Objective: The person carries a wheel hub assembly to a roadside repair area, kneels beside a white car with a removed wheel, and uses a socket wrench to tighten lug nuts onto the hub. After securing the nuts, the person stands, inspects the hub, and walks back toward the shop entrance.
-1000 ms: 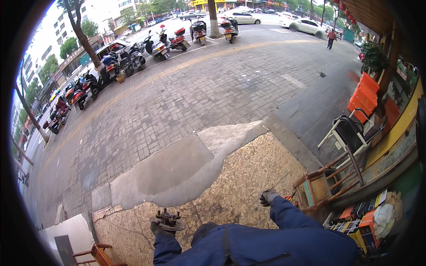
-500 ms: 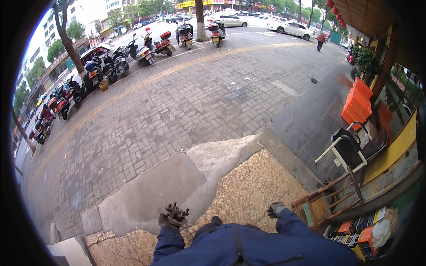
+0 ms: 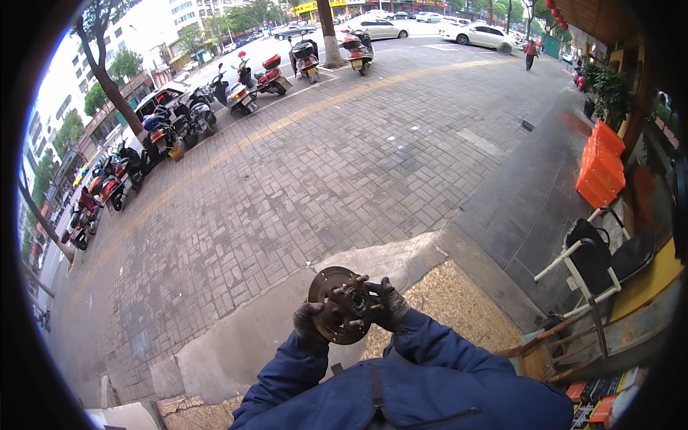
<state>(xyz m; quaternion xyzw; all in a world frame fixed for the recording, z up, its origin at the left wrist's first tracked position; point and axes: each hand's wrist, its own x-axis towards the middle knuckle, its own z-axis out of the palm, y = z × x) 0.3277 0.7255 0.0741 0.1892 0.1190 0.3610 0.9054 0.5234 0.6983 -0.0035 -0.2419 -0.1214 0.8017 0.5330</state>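
A rusty brown wheel hub (image 3: 331, 295) with a round, drilled flange and several protruding studs is held up in front of me, its studded side tilted up and to the right. Gloved in dark grey, my left hand (image 3: 309, 322) is closed on the lower left rim of the disc. On the opposite side, my right hand (image 3: 390, 305), also gloved, has its fingers closed around the stud end; some fingertips are hidden behind the hub. Both arms wear dark blue sleeves.
Brick paving (image 3: 258, 215) spreads ahead, with a concrete patch (image 3: 236, 337) below it. Parked scooters (image 3: 193, 118) line the far left. At right stand an orange barrier (image 3: 600, 165), a black chair (image 3: 591, 258), a wooden stool (image 3: 537, 358) and stacked boxes (image 3: 602, 401). A person (image 3: 529, 54) is far off.
My left hand has raised the wheel hub toward the middle. My right hand, previously apart from it at the right, has come in and taken hold. The view has shifted somewhat.
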